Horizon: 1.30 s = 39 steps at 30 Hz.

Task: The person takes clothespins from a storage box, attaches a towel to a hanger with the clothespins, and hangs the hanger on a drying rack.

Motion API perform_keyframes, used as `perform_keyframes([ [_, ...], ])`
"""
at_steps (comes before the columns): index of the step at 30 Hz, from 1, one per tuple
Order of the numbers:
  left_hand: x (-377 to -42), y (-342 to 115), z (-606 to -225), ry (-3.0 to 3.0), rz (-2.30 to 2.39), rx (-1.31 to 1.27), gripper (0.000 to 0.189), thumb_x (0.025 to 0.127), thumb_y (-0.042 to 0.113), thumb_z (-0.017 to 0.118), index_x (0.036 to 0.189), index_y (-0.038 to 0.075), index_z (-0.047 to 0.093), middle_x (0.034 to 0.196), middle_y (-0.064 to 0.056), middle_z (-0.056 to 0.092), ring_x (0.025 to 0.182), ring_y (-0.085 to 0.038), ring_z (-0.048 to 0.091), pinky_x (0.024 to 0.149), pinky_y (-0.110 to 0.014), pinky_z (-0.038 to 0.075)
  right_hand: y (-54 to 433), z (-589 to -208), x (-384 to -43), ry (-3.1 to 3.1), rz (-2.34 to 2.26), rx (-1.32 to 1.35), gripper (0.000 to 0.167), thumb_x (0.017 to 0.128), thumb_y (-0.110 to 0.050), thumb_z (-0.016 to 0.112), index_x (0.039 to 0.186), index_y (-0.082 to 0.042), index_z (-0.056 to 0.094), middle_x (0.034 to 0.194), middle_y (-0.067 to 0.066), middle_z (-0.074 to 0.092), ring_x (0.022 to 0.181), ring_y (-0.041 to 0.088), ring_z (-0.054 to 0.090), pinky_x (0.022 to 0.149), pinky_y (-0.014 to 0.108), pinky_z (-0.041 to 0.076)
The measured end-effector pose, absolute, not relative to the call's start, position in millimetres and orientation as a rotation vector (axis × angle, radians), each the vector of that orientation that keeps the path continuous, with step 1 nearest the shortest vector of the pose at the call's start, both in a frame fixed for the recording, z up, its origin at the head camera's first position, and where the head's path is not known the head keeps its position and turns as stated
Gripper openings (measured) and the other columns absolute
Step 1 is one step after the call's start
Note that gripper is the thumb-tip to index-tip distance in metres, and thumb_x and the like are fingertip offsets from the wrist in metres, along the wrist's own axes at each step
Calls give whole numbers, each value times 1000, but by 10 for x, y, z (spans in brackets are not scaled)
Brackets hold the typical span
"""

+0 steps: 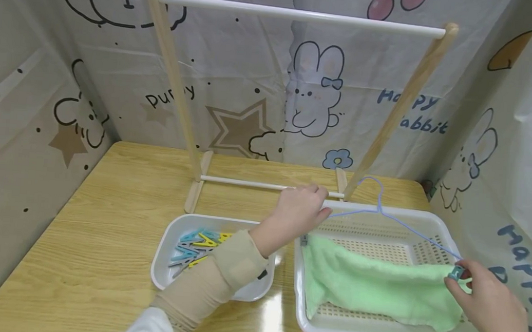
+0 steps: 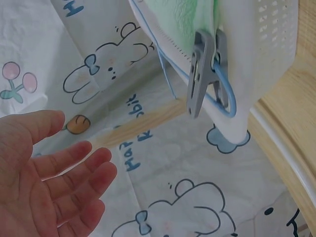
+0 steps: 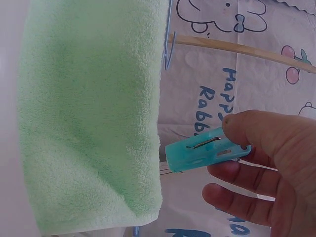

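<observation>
A light green towel lies along a blue hanger over the white basket. At the towel's left end, a grey clothespin clamps it to the hanger's end. My right hand pinches a teal clothespin between thumb and fingers at the towel's right end. Its tip is close to the towel's edge; whether it bites the cloth I cannot tell. My left hand, fingers spread and loosely bent in the left wrist view, holds nothing beside the hanger's left end.
The perforated white basket stands on the wooden table. Left of it, a small white tray holds several blue, yellow and grey clothespins, partly behind my left forearm. A wooden rack with white rods stands behind them.
</observation>
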State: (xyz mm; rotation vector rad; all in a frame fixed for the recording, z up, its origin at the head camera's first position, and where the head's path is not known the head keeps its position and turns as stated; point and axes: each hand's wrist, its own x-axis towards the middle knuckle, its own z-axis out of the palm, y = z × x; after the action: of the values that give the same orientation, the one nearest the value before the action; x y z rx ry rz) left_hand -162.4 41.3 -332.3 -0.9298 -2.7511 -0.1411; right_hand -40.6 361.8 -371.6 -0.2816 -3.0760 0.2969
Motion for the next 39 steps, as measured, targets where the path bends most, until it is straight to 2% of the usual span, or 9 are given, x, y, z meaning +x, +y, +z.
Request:
perform_keyframes([
  [9, -1597, 532, -3353, -2814, -128, -990, 31, 88, 38, 52, 104, 13, 61, 83, 3, 60, 59, -9, 51, 42, -20, 38, 3630, -3696, -401, -3085, 298, -304, 40, 80, -22, 61, 108, 3, 47, 93, 16, 57, 79, 36, 55, 52, 44, 42],
  [16, -1580, 624, -3398, -2775, -143, -1004, 28, 88, 39, 53, 96, 14, 62, 79, 4, 58, 58, -8, 51, 41, -20, 38, 3619, -3692, -393, -3086, 293, -323, 40, 79, -20, 61, 108, 4, 47, 92, 18, 57, 79, 36, 54, 56, 46, 42],
  [23, -1575, 681, -3437, -2787, -177, -1005, 27, 88, 36, 54, 99, 14, 62, 89, 3, 62, 64, -9, 55, 43, -21, 41, 3633, -3694, -388, -3098, 286, -337, 40, 79, -21, 61, 108, 4, 48, 92, 19, 57, 78, 36, 54, 56, 45, 42],
  [32, -1588, 787, -3483, -2869, -162, -1044, 27, 88, 36, 53, 101, 14, 61, 85, 4, 59, 59, -8, 50, 42, -20, 38, 3636, -3700, -383, -3105, 274, -367, 41, 79, -20, 63, 108, 5, 47, 92, 20, 57, 78, 36, 54, 56, 46, 42],
  [39, -1588, 893, -3537, -2897, -166, -1070, 25, 89, 37, 52, 98, 15, 60, 86, 3, 57, 62, -8, 51, 42, -21, 38, 3645, -3708, -367, -3098, 278, -391, 40, 79, -20, 61, 107, 5, 47, 93, 21, 57, 79, 36, 53, 57, 46, 41],
])
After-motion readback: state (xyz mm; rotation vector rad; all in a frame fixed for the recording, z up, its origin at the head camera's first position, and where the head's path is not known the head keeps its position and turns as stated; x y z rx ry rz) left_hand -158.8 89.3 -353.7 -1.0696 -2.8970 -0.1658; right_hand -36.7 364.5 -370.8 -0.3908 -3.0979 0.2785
